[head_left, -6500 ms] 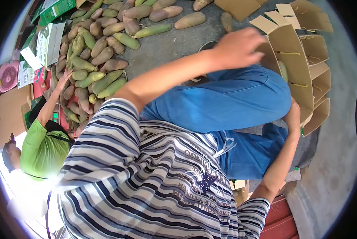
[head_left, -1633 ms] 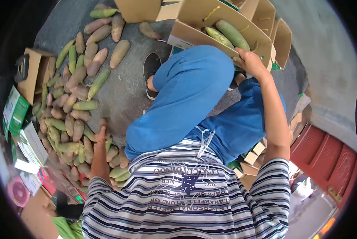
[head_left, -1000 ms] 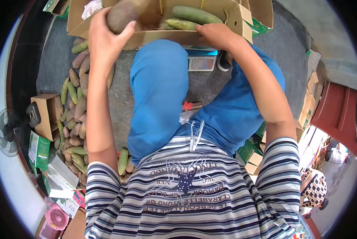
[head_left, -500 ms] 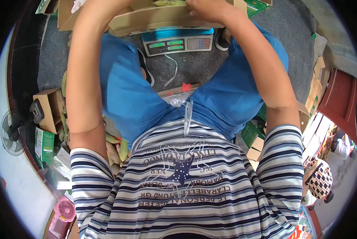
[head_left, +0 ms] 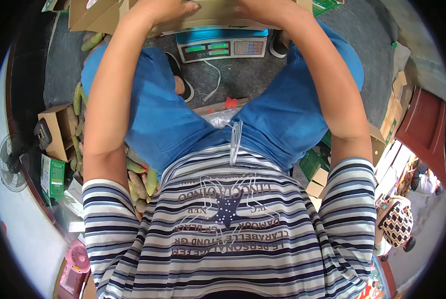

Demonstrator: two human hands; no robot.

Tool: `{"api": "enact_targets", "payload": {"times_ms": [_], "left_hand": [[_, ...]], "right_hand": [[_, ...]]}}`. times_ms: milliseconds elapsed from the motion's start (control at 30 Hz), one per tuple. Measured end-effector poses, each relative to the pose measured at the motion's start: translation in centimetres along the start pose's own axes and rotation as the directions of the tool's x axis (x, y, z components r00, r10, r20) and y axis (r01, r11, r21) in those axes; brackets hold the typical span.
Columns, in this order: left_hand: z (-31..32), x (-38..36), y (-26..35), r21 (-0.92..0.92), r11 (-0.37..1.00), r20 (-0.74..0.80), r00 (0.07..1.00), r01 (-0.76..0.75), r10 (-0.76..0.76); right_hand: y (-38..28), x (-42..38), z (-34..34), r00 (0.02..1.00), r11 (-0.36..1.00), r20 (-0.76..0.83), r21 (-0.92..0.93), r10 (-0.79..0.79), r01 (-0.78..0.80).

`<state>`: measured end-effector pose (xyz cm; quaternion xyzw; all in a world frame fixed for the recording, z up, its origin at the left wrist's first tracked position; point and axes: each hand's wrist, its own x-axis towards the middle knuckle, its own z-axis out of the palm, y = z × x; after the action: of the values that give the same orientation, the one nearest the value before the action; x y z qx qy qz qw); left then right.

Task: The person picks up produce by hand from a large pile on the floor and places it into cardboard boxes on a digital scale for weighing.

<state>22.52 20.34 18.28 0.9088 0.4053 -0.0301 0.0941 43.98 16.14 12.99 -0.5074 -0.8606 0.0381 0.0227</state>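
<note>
An open cardboard box [head_left: 218,18] sits at the top edge of the view, over the digital scale. My left hand [head_left: 169,9] is at the box's near side, its thumb lying along the cardboard and its other fingers mostly hidden. On the right, my right hand [head_left: 265,10] bends over the same side, fingers closed at the flap and partly cut off by the frame. Below the box, the scale [head_left: 223,49] shows lit green displays and a blue top. The box's contents are out of sight.
Long green and brown vegetables [head_left: 138,182] lie on the floor at my left, near an open carton [head_left: 58,132] and a black fan [head_left: 14,162]. A white cable [head_left: 218,82] runs from the scale between my feet. Green-and-white cartons [head_left: 312,167] stand at my right.
My left hand has come into view and moved right along the box's near side. The near flap has shifted upward, and the green vegetable seen inside is now out of view.
</note>
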Motion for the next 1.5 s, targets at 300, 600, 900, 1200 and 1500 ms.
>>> {"api": "enact_targets", "payload": {"times_ms": [300, 600, 900, 1200, 1500], "left_hand": [[0.2, 0.6, 0.4, 0.027, 0.998, 0.161, 0.985, 0.056, -0.059], [2.9, 0.1, 0.9, 0.141, 0.990, 0.101, 0.995, -0.016, 0.002], [2.7, 0.3, 1.0, 0.039, 0.999, 0.089, 0.996, -0.032, 0.028], [4.3, 0.1, 3.5, 0.113, 0.986, -0.103, 0.985, -0.126, 0.137], [3.4, 0.4, 4.7, 0.016, 0.983, -0.012, 0.983, -0.183, 0.183]], "right_hand": [[-0.2, -0.8, -2.0, 0.994, 0.994, 0.040, -0.019, 0.105, -0.105], [5.3, 3.3, -1.5, 0.938, 0.949, 0.166, -0.135, 0.304, -0.284], [8.9, 5.4, 6.1, 0.832, 0.874, 0.277, -0.063, 0.480, -0.482], [7.0, 5.5, 2.4, 0.954, 0.954, 0.022, -0.028, 0.298, -0.297], [0.3, 9.1, 0.9, 0.976, 0.993, -0.182, 0.013, 0.119, -0.119]]}}
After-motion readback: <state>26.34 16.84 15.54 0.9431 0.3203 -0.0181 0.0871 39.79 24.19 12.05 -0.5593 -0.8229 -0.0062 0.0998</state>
